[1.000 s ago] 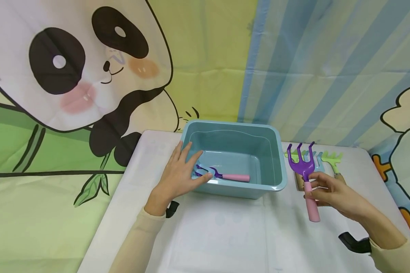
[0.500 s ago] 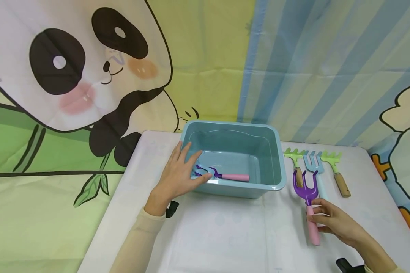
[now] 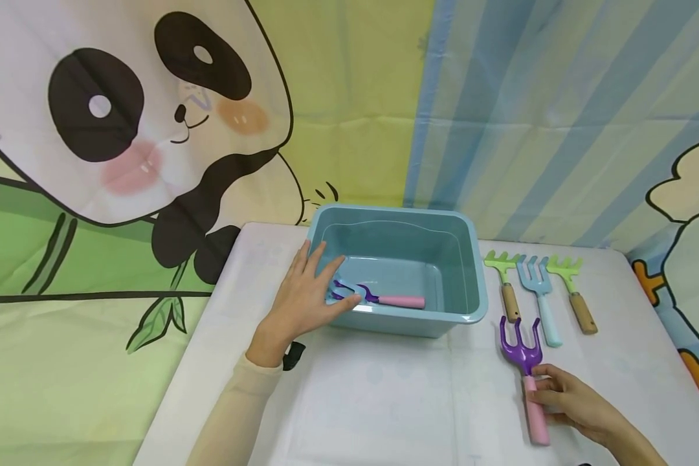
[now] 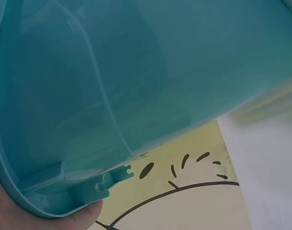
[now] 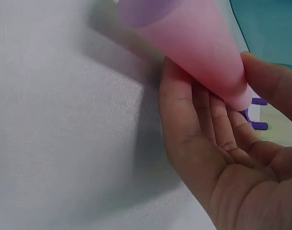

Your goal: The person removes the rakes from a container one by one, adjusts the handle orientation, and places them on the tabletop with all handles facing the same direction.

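My right hand point(image 3: 576, 400) pinches the pink handle of a garden hand fork point(image 3: 536, 417) between thumb and fingers. Its three purple tines point away from me, low over the table right of the blue plastic bin point(image 3: 408, 316). The right wrist view shows the fingers point(image 5: 181, 105) and thumb on either side of the pink handle point(image 5: 198, 40). Fingers spread, my left hand point(image 3: 299, 294) rests at the bin's front left corner; the left wrist view shows a fingertip point(image 4: 90, 213) at the rim. Inside the bin lie a purple tool with a pink handle point(image 3: 402, 301) and a light blue piece, partly hidden.
Right of the bin, three tools lie side by side: a green rake with a wooden handle point(image 3: 509, 303), a light blue fork point(image 3: 547, 317) and another green rake point(image 3: 582, 312). A white cloth point(image 3: 378, 395) covers the table. A printed panda curtain point(image 3: 349, 129) hangs behind.
My right hand has brought the purple fork down and towards me, lower over the table, uncovering the tools behind it. The left hand and the bin have stayed in place.
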Available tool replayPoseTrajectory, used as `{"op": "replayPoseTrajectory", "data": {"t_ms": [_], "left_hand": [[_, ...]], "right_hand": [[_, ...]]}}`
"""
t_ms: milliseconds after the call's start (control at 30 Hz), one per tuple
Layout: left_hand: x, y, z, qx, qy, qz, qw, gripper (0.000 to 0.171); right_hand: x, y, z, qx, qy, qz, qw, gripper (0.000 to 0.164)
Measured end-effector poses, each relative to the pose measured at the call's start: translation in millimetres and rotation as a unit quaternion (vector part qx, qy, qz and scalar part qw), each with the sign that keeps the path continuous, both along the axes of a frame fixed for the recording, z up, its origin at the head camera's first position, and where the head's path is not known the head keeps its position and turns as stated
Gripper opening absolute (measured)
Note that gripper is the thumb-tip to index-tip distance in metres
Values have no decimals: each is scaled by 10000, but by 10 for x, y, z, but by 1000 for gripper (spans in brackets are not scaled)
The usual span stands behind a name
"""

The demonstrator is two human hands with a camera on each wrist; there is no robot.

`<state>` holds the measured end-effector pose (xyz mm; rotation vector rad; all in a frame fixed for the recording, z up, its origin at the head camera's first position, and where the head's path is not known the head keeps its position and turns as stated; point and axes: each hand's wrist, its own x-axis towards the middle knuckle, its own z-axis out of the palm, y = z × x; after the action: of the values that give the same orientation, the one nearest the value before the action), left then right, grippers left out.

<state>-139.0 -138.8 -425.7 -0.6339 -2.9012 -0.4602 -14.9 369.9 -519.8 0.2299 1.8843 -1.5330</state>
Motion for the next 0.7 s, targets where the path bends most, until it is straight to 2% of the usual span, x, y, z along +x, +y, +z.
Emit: {"op": "replayPoseTrajectory", "data": {"t_ms": [200, 467, 700], "left_hand": [[-9, -4, 2, 34, 52, 9, 10000, 92], [-13, 3, -8, 11, 49, -16, 10000, 93], [-3, 3, -7, 58, 52, -12, 10000, 92]], "right_hand": [[10, 18, 1, -44, -63, 74, 9999, 50], [-14, -5, 5, 231, -194, -84, 9995, 61], [-7, -33, 51, 493, 36, 16, 9988, 62]]}}
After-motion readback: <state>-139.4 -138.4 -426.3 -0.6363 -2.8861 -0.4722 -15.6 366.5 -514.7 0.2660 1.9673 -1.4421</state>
